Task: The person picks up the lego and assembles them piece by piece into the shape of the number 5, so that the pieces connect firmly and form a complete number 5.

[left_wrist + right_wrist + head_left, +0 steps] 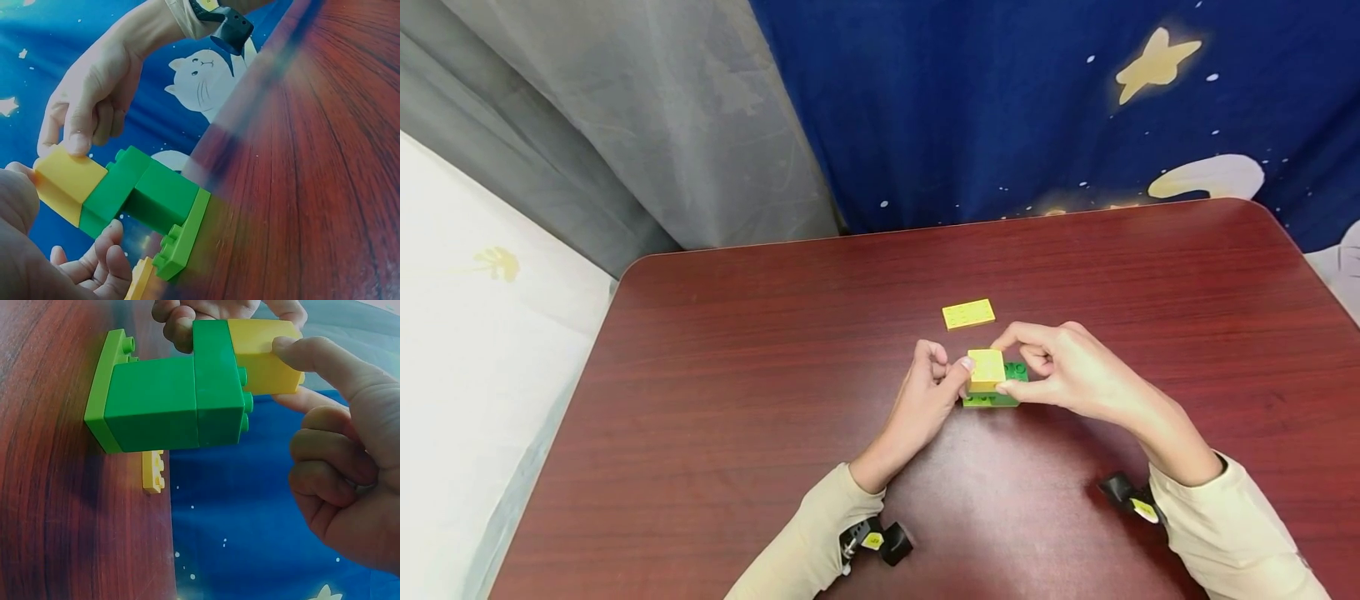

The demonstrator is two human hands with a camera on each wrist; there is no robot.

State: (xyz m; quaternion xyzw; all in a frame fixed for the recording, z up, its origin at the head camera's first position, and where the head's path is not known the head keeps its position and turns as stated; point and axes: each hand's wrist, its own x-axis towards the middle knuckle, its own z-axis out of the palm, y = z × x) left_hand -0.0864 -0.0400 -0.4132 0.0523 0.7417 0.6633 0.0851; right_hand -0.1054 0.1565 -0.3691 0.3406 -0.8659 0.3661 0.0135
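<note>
Yellow block (pixel 986 370) lies at nine o'clock from right hand (pixel 1063 375), fingers pinching it; left hand (pixel 923 389) thumb touches, grip indeterminate.

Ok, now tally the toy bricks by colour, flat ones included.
Yellow: 2 (top block, flat brick lying apart)
Dark green: 2 (upper green block, lower green block)
Light green: 1 (base plate)
Total: 5

You can read no lettering: the yellow label (pixel 872 541) on the black wrist camera (pixel 896 544) behind your left hand (pixel 925 387) bears marks too small to make out.
</note>
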